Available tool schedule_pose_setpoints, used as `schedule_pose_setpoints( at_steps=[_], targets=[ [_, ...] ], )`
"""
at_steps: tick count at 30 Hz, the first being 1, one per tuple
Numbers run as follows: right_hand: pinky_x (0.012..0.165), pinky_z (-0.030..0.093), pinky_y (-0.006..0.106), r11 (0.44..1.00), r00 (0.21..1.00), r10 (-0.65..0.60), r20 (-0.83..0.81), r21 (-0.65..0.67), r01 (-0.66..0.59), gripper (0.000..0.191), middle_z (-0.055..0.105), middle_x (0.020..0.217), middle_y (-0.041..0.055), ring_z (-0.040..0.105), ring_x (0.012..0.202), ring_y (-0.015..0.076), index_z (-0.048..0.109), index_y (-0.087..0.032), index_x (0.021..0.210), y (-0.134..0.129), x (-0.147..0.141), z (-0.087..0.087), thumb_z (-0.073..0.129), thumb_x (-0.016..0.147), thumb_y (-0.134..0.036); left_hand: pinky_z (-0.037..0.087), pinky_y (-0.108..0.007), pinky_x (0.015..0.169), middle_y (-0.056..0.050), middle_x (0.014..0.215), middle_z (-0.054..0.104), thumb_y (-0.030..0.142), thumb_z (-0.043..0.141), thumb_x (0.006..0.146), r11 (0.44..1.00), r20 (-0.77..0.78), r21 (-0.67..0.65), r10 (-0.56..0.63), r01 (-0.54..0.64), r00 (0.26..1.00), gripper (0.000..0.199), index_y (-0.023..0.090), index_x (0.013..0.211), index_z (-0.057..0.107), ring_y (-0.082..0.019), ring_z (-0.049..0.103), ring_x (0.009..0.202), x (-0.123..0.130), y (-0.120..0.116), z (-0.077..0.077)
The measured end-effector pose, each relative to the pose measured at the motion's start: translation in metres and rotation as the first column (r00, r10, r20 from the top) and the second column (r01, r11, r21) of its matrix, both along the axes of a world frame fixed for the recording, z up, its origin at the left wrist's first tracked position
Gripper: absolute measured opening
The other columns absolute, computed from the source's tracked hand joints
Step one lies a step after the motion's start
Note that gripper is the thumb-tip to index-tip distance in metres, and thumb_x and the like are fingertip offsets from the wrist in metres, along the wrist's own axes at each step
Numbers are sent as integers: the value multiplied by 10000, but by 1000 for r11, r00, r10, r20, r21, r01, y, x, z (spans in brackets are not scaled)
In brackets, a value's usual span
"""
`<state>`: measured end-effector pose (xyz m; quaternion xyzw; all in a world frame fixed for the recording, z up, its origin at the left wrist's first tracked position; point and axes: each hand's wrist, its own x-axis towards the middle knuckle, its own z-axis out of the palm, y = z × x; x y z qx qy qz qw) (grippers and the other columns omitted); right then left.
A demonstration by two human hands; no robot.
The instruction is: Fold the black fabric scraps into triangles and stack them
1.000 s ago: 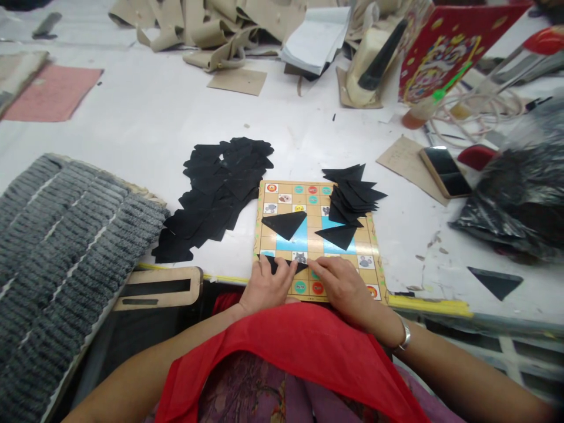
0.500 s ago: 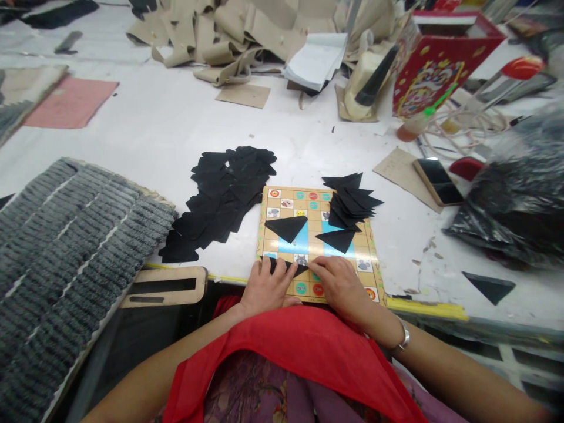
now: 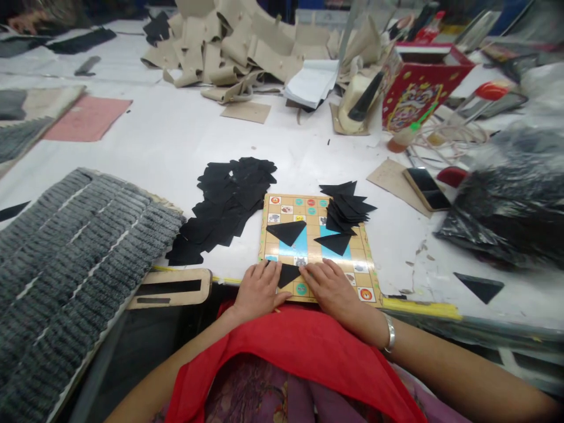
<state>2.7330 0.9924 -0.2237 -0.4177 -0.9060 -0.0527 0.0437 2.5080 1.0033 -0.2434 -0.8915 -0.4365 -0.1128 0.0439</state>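
A small black triangular fabric piece [image 3: 288, 274] lies on the near part of a printed game board [image 3: 315, 276]. My left hand [image 3: 259, 288] rests flat over its left end, fingers extended. Across from it, my right hand [image 3: 328, 285] lies on the board with its fingertips at the piece's right end. Farther up the board are two more black triangles, one on the left [image 3: 287, 232] and one on the right [image 3: 335, 242]. A fanned stack of black triangles [image 3: 348, 211] overlaps the board's far right corner.
Left of the board spreads a large heap of black pieces [image 3: 224, 200]. Grey ribbed knit fabric [image 3: 88, 258] covers the left side. To the right are a phone [image 3: 426, 188], a plastic bag of black material [image 3: 506, 205] and a loose triangle [image 3: 479, 286]. Beige pieces [image 3: 247, 41] pile up behind.
The black piece between my hands shows more of its surface now, lying flatter. My right hand has shifted slightly left, its fingers flatter on the board. The camera view has tilted up a little.
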Motion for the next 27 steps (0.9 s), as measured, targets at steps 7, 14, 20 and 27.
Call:
schedule_pose_setpoints(
  at_steps=[7,14,20,27],
  targets=[
    [900,376,391,994,982,-112,-150,-29,109,393,559,1106,136,477,992,233,495,-96,1207,-2,-24,4,504,831,-212,390,-427,877,-122,1182,569,535,533,799,999,64,45,-8,5,998,550,187,1225,538,-301,488,1094,10,-6,0],
    [862,391,401,997,989,-69,-134,-53,63,423,554,1105,143,464,981,243,476,-81,1229,-5,-29,-8,485,832,-226,435,-374,884,-153,1210,534,381,477,872,999,186,47,-22,13,982,460,91,1229,481,-254,493,1101,-3,-6,-12],
    [987,305,449,969,977,-212,-31,121,214,325,601,1031,124,510,947,214,588,-101,1082,26,53,20,441,798,-43,432,-384,928,-160,1220,514,271,469,879,999,308,36,-49,39,950,350,101,1185,491,-238,487,1123,-8,3,-4],
    [922,413,399,933,933,-317,-169,120,339,350,555,1174,143,498,1072,218,541,-112,1186,38,79,5,462,851,-174,394,-415,965,-147,1219,538,261,458,881,994,248,107,-59,33,967,333,101,1162,538,-248,474,1147,31,39,6]
  ],
)
